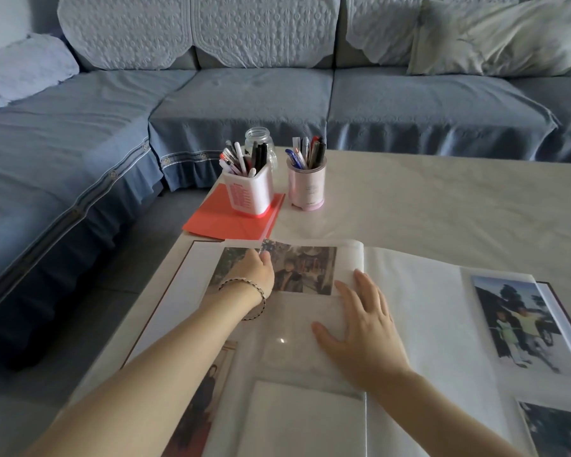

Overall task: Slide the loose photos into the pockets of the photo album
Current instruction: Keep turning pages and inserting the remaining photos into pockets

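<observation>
A blue sofa (80, 153) fills the far left and wraps round behind the pale table (442, 199). On the table's left corner lies a red folder (218, 222), and a white pen holder (249, 194) full of pens stands on it, with a glass jar (257, 135) just behind and a pink pen cup (306, 186) beside it on the bare tabletop. Nearer the camera the photo album (416, 291) lies open. Low on its left page sits a dim portrait photo (205, 390), partly covered by the left forearm. The left hand (253, 275), a bracelet (244, 283) at its wrist, rests on the loose photo (305, 268) at the top of that left page (its fingers are bent down over the print, and whether they pinch it or only press it cannot be told). The photo's left part looks fainter, as if under the pocket film. The right hand (363, 331) lies flat on the same page by the spine, fingers straight and spread, holding nothing. On the right page a pocketed photo of two children (515, 324) sits near the outer edge.
</observation>
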`<control>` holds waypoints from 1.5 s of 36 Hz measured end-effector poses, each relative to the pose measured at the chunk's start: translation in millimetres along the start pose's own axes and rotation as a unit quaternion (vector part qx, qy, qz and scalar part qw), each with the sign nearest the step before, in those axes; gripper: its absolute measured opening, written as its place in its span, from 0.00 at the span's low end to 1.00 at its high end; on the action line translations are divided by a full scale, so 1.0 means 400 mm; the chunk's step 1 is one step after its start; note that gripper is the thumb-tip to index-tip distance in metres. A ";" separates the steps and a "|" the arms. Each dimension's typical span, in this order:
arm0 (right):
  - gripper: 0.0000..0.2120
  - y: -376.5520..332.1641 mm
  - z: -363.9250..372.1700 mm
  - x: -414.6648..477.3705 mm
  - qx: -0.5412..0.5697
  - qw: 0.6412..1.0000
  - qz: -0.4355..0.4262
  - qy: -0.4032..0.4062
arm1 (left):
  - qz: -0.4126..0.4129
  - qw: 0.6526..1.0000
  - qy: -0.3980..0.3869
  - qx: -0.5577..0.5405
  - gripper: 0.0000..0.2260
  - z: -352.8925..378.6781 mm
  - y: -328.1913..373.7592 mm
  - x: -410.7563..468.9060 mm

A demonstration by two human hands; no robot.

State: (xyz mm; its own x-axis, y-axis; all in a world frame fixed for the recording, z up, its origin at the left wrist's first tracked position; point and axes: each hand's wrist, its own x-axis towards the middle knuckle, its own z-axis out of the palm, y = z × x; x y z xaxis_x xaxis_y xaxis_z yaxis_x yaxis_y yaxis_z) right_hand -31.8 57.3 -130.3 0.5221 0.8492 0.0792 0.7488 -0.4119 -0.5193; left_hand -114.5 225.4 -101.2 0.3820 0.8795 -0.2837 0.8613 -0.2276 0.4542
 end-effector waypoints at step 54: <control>0.28 0.070 0.011 -0.075 0.076 0.993 -0.067 0.051 | -0.048 0.976 0.036 -0.209 0.08 -0.044 0.025 -0.018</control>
State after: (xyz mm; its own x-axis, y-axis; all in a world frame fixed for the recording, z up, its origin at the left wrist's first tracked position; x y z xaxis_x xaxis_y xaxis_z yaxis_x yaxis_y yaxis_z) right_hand -28.5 21.9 -150.9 0.4665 0.8516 0.2390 0.7480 -0.2357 -0.6204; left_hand -114.6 224.3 -79.8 0.2691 0.9189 -0.2883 0.6741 0.0341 0.7378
